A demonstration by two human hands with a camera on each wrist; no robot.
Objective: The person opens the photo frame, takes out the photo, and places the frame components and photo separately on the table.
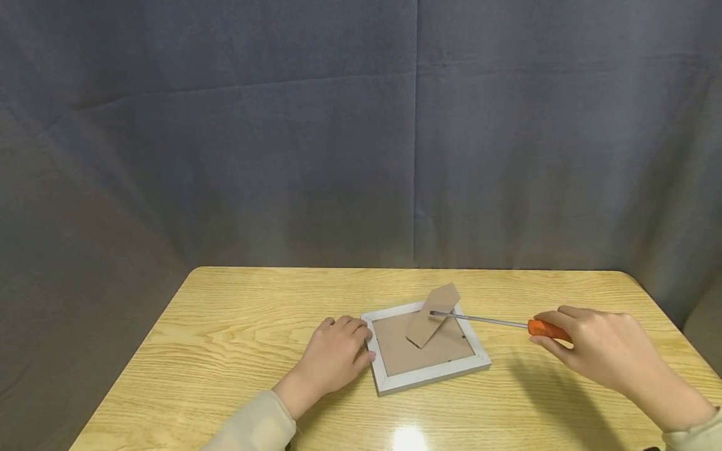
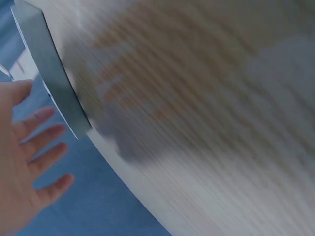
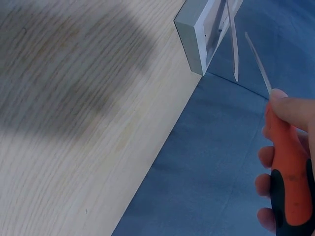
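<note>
A picture frame (image 1: 433,381) lies face down on the table, its pale grey border around a brown backing board (image 1: 395,351). From the board a brown easel stand (image 1: 444,298) is folded out at a slant. My left hand (image 1: 337,354) is at the frame's left edge, fingers spread and fairly straight; whether they press on it is hard to tell. To the right, my right hand (image 1: 603,344) grips a screwdriver (image 3: 291,172) by its orange and black handle. Its thin metal shaft (image 1: 485,320) points left, and the flat tip overlaps the stand in the head view; contact is unclear.
The wooden table (image 1: 237,338) carries the frame right of its middle. Behind it hangs a dark grey-blue curtain (image 1: 304,156). The right hand casts a shadow on the table at the right.
</note>
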